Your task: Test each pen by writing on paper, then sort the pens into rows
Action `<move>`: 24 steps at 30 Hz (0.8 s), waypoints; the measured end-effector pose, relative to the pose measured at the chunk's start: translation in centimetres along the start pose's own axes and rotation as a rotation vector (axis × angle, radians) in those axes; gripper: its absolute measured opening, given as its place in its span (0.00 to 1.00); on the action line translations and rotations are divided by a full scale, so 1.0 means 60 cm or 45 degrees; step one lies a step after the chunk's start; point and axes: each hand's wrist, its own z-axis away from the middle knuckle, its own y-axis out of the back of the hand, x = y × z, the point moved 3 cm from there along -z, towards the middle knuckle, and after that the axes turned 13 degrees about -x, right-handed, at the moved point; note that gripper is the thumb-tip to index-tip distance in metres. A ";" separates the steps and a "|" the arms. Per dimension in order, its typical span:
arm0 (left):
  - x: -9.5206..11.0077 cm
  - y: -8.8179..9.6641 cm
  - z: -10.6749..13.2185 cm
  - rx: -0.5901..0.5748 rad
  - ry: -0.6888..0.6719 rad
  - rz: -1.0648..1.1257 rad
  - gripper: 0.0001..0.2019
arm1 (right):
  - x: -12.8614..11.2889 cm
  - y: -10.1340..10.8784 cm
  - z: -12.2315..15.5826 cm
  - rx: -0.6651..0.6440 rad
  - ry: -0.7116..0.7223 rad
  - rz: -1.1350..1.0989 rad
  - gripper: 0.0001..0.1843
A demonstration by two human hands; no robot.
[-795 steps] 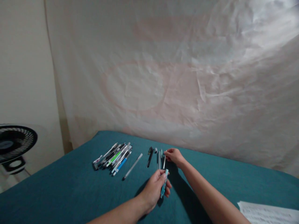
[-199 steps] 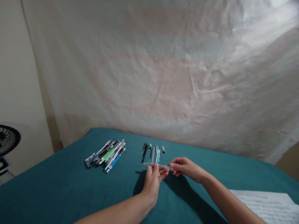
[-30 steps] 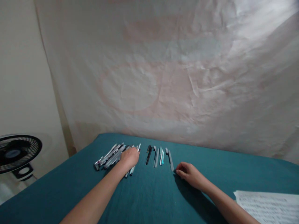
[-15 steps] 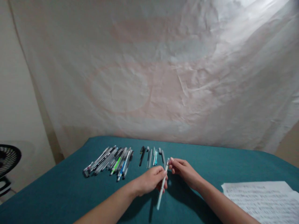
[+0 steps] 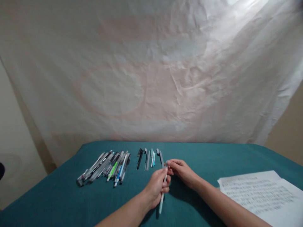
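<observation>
My left hand (image 5: 157, 186) is closed round a slim white pen (image 5: 161, 204), whose lower end sticks out below the fingers toward me. At the pen's upper end, the fingertips of my right hand (image 5: 183, 172) are pinched together on its tip; the exact part between them is too small to make out. Just beyond my hands lies a short row of pens taken apart, among them a black pen (image 5: 140, 159), a grey pen body (image 5: 148, 160) and a light blue piece (image 5: 154, 159). Another grey pen part (image 5: 161, 158) lies nearest my fingers.
A pile of many pens (image 5: 106, 167), mostly clear and dark with a green and a blue one, lies to the left on the teal tablecloth (image 5: 71, 205). Handwritten paper sheets (image 5: 258, 195) lie at the right. A pale hanging sheet (image 5: 151, 78) stands behind the table.
My left hand has slid up the pen and wrapped more of its fingers round it, close to my right fingertips. The view has turned slightly right.
</observation>
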 end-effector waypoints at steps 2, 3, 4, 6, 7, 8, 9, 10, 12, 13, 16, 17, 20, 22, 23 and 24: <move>-0.005 0.003 0.002 -0.001 -0.008 0.004 0.15 | 0.003 -0.001 -0.001 -0.002 0.000 0.030 0.17; -0.008 0.006 0.003 -0.001 -0.004 0.004 0.15 | 0.004 -0.002 -0.001 -0.002 0.000 0.053 0.18; -0.010 0.008 0.004 -0.003 0.006 0.003 0.15 | 0.004 -0.003 -0.001 -0.003 -0.002 0.077 0.19; -0.014 0.012 0.005 -0.009 0.026 0.007 0.16 | 0.002 -0.004 0.000 0.008 -0.004 0.116 0.20; -0.015 0.012 0.005 -0.007 0.034 0.010 0.16 | 0.001 -0.005 0.001 0.019 -0.003 0.126 0.20; -0.016 0.013 0.005 -0.002 0.041 0.012 0.16 | 0.000 -0.006 0.001 0.029 0.000 0.131 0.20; -0.016 0.012 0.006 0.009 0.046 0.012 0.17 | -0.001 -0.007 0.002 0.036 0.001 0.132 0.20; -0.016 0.012 0.006 0.021 0.049 0.008 0.17 | -0.001 -0.007 0.002 0.042 0.001 0.128 0.20; -0.016 0.010 0.007 0.043 0.054 -0.001 0.17 | 0.002 -0.005 0.002 0.060 -0.009 0.111 0.19; -0.016 0.010 0.008 0.052 0.056 -0.005 0.17 | 0.005 -0.002 0.002 0.079 -0.019 0.094 0.18; -0.016 0.012 0.009 0.074 0.041 -0.005 0.18 | 0.010 0.020 -0.006 0.184 -0.067 0.042 0.16; -0.017 0.013 0.009 0.081 0.030 0.000 0.17 | 0.011 0.032 -0.011 0.227 -0.091 0.065 0.16; -0.020 0.018 0.008 0.095 0.002 0.033 0.15 | 0.010 0.070 -0.038 0.315 -0.171 0.279 0.14; -0.022 0.020 0.008 0.106 -0.008 0.057 0.13 | 0.013 0.094 -0.065 0.340 -0.210 0.405 0.11; -0.023 0.021 0.007 0.110 -0.012 0.065 0.12 | 0.015 0.104 -0.079 0.355 -0.222 0.446 0.09; -0.023 0.022 0.007 0.111 -0.017 0.070 0.12 | 0.019 0.113 -0.095 0.372 -0.233 0.482 0.07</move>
